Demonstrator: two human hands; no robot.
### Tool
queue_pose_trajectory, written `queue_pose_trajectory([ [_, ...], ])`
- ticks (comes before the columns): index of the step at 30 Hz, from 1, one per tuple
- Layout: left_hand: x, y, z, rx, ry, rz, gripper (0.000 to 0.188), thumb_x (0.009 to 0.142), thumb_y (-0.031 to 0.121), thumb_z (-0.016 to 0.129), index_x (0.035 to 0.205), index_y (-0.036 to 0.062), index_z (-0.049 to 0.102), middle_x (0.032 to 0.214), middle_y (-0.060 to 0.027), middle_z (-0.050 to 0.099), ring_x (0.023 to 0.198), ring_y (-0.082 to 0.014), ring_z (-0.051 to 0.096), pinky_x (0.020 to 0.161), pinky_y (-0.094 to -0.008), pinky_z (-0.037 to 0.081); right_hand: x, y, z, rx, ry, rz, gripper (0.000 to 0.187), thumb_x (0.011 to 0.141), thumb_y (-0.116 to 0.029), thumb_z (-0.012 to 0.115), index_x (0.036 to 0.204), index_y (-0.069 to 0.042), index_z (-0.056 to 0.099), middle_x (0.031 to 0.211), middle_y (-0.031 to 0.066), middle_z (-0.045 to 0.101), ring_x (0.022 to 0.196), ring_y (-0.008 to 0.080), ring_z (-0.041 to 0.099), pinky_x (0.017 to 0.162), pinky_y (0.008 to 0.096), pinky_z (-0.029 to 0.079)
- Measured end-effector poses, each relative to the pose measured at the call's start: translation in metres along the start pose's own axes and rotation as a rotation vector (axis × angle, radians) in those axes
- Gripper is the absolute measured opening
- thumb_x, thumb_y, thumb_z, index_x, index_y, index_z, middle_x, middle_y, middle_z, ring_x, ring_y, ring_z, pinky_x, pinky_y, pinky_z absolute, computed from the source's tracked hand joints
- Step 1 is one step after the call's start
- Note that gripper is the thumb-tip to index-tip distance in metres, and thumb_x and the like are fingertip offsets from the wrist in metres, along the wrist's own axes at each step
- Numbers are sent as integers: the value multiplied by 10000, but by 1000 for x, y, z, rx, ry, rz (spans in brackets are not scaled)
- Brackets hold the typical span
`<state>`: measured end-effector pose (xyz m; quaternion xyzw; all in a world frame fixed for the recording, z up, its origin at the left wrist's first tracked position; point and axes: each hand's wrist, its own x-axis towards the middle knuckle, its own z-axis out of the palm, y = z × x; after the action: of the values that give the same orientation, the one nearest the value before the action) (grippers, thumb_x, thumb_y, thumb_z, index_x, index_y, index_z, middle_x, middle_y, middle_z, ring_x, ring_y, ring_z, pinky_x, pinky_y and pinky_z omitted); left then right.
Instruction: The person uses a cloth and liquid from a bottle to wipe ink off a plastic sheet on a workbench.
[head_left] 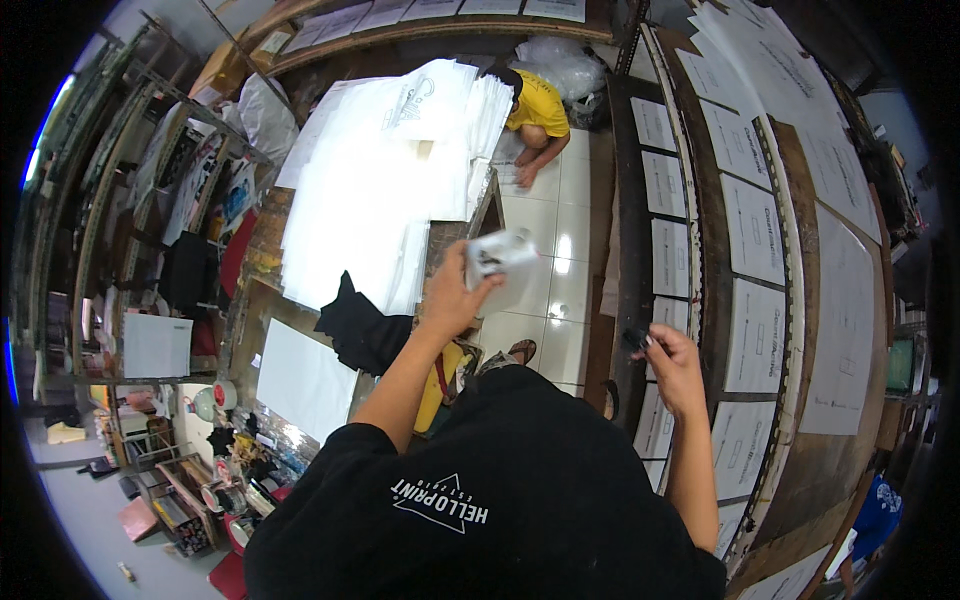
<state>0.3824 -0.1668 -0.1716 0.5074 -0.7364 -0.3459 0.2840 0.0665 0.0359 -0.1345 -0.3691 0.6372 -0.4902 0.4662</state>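
Observation:
My left hand (455, 298) is raised in front of me, closed on a pale, boxy container (503, 254) with a dark mark on its side. Motion blurs the container, so I cannot tell its exact kind. My right hand (677, 368) is out to the right beside the long printing table (640, 243), pinching a small black object (636, 339) between thumb and fingers. A crumpled black cloth (365, 325) lies on the work table just left of my left forearm. Beyond it rises a large stack of white printed sheets (370, 190).
A person in a yellow shirt (540, 104) crouches on the tiled floor (550, 270) ahead. Printed white sheets (752, 230) line the long tables on the right. Metal shelving (110, 200) stands at left. Someone in blue (878, 515) is at the far lower right.

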Motion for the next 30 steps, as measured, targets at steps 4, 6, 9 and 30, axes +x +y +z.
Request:
queue_pose_trajectory([
  [4,12,-49,-3,-322,346,-152,671,895,310,790,1334,-31,415,1200,-257,638,1089,-338,662,962,-430,512,-38,-1,-8,131,80,74,119,994,-49,610,1064,25,672,949,51,690,833,128,636,788,272,503],
  [6,22,-74,-10,-166,443,-141,661,896,304,795,1295,-58,413,1149,-249,641,1065,-307,662,957,-412,512,-55,1,-10,186,113,49,121,994,-54,616,1068,25,672,960,62,697,831,135,638,784,277,505],
  [9,32,-91,-11,-62,482,-148,675,889,319,803,1290,-67,421,1133,-241,635,1053,-303,648,943,-405,504,-74,1,-11,237,173,27,140,988,-84,641,1070,26,671,977,73,705,834,145,643,787,284,512],
  [30,-20,291,133,-168,-559,1114,816,834,673,677,1356,51,594,1412,-212,544,1395,-410,445,1142,-513,366,-257,-80,-57,755,640,-359,183,1002,-116,642,1157,-21,641,1137,105,696,996,192,687,890,386,577],
])
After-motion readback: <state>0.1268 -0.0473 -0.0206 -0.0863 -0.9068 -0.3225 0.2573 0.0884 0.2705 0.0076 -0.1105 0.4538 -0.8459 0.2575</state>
